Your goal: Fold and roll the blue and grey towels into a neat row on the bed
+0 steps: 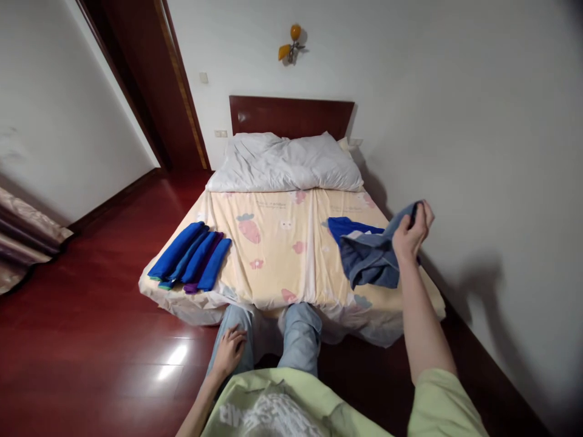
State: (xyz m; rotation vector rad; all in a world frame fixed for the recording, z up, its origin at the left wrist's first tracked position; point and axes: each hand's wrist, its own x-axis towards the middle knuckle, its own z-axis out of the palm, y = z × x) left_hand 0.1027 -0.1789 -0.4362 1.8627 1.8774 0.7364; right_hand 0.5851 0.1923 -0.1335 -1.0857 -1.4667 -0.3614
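Right of frame: my right hand (412,233) clamps fingers on edge of grey-blue garment (371,261), likely so cloth hangs free. Lower centre: left hand (231,349) rests on jeans (238,318), empty, fingers slightly apart. Left: folded garments (214,265) lined up, seemingly for neatness.

- Garment in your right hand (413,233): muted grey-blue.
- Blue cloth (339,227), right, just beyond it: plain royal blue, with a small whitish patch.
- Row of folded cloths (178,250), left: mostly bright blue; green edging at the near left ends, purple (191,288) showing among them.
- Bedsheet (273,276): pale yellow, patterned with pink fruit shapes, bluish-green leaves, a white animal face.
- Bedding (291,164), far: plain whitish-grey.
- Headboard (291,115), floor (100,340): dark reddish-brown; deep red.
- Wall lamp (296,32): amber-orange shades.
- Curtain (27,233), left: beige with dark purplish-brown stripes.
- Your shirt (246,388): pale lime, white-and-grey print.
- Your jeans (300,337): faded light blue.
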